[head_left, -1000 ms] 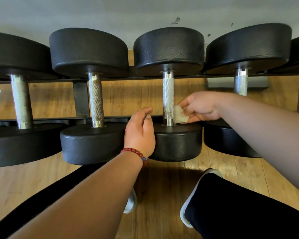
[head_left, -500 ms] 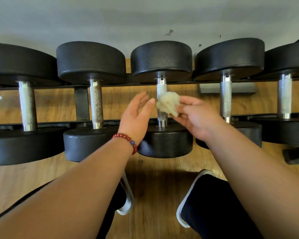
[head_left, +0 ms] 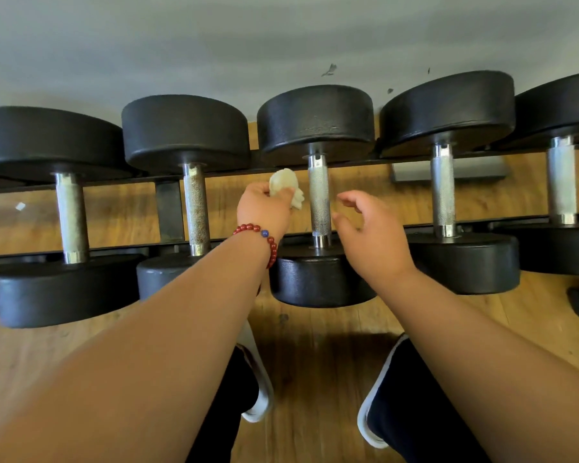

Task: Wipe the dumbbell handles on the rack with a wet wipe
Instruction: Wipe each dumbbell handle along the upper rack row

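In the head view we are counting five dumbbells [head_left: 315, 118] lying side by side across the rack [head_left: 169, 212], the fifth one cut by the right edge. Each is showing one knurled metal handle, so five handles in all. We are seeing one wet wipe [head_left: 286, 187], crumpled, and the left hand [head_left: 264, 208] is grasping it with curled fingers. The wipe is sitting just left of the middle handle [head_left: 319, 198], in the gap between that and the second handle [head_left: 196, 208], not clearly touching either. The right hand [head_left: 371, 235] is hovering just right of the middle handle, released, fingers loosely bent and holding nothing. One red bead bracelet [head_left: 261, 238] is circling the left wrist. Two shoes [head_left: 258, 389] are standing on the wooden floor [head_left: 315, 362].
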